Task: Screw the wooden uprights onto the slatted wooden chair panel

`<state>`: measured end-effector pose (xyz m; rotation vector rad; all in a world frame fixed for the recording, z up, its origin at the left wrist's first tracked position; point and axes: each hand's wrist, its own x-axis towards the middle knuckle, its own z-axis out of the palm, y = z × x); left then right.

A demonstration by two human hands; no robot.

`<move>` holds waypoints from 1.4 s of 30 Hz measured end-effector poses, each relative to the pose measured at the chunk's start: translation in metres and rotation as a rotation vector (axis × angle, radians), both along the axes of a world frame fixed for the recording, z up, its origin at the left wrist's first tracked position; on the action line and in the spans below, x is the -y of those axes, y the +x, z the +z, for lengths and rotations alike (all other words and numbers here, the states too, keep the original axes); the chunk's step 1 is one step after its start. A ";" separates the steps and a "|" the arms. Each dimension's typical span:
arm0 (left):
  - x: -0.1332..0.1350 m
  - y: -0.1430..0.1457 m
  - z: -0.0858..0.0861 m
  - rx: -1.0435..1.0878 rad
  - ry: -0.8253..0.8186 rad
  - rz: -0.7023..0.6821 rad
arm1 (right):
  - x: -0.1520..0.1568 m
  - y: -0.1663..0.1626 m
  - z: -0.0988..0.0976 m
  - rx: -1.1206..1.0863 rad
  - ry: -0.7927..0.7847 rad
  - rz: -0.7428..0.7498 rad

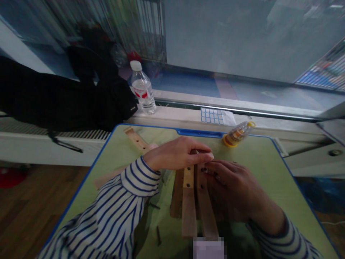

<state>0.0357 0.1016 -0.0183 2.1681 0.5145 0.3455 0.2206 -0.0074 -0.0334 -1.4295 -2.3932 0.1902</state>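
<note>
With a clock laid on the table, its middle is set at the wood. The left hand (179,153) is laid at eleven, its thumb and fingers bent over the far end of the wood. The right hand (237,181) is held at three, its fingertips put close to a hole. What is pinched by either hand cannot be told.

Between them, the pale strip (189,212) and the second strip (207,212) are seen side by side, near ends at six. A browner piece (176,198) is tucked along the nine o'clock side. Holes have been made in both strips; whether they are filled, or whether the strips are joined, cannot be told.

Some work seems to be left: a loose holed piece (136,139) is left at ten, a plain piece (104,178) at nine, and thin dark rods (158,235) at seven and eight, all unused. A yellow-capped bottle (238,133) is placed near one.
</note>
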 end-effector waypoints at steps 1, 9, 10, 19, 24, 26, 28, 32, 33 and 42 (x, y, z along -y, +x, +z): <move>0.000 0.000 0.001 -0.010 0.004 0.011 | 0.001 0.001 0.002 -0.003 0.001 0.001; 0.000 -0.007 0.013 0.085 0.160 0.238 | 0.013 0.018 0.026 -0.012 0.111 -0.057; 0.000 -0.009 0.016 0.132 0.223 0.289 | 0.016 0.020 0.029 -0.012 0.131 -0.079; 0.045 -0.045 0.039 0.287 0.489 0.416 | 0.065 0.057 0.044 0.012 0.241 -0.274; 0.071 -0.060 0.022 0.115 0.352 0.101 | 0.103 0.087 0.027 0.044 0.195 -0.428; 0.075 -0.063 0.010 0.042 0.338 0.024 | 0.115 0.097 0.017 0.012 0.158 -0.481; 0.077 -0.062 -0.002 0.052 0.328 -0.049 | 0.126 0.104 0.008 -0.001 0.115 -0.528; 0.075 -0.055 -0.019 0.105 0.329 -0.154 | 0.142 0.114 -0.005 -0.034 0.071 -0.593; 0.074 -0.053 -0.021 0.122 0.338 -0.164 | 0.144 0.116 -0.007 -0.040 0.064 -0.613; 0.065 -0.044 -0.031 0.113 0.451 -0.096 | 0.147 0.119 -0.024 -0.089 -0.010 -0.658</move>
